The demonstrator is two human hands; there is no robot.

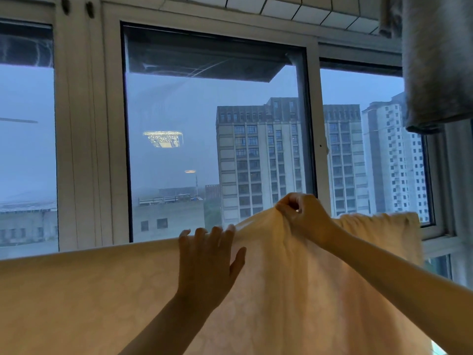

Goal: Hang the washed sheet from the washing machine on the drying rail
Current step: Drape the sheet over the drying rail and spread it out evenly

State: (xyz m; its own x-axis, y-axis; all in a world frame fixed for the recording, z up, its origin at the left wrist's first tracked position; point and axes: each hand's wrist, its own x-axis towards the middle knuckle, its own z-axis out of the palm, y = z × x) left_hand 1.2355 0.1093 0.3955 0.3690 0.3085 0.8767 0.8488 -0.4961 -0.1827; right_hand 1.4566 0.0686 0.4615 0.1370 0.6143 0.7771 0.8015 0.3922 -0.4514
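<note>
Here the sheet (76, 303) hides whatever carries it.

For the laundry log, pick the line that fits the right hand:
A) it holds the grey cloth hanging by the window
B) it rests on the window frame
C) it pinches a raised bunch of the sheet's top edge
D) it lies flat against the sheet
C: the right hand has its fingers curled round a bunch of the sheet, lifted above the rest of the top edge, while the left hand lies open against the fabric.
</note>
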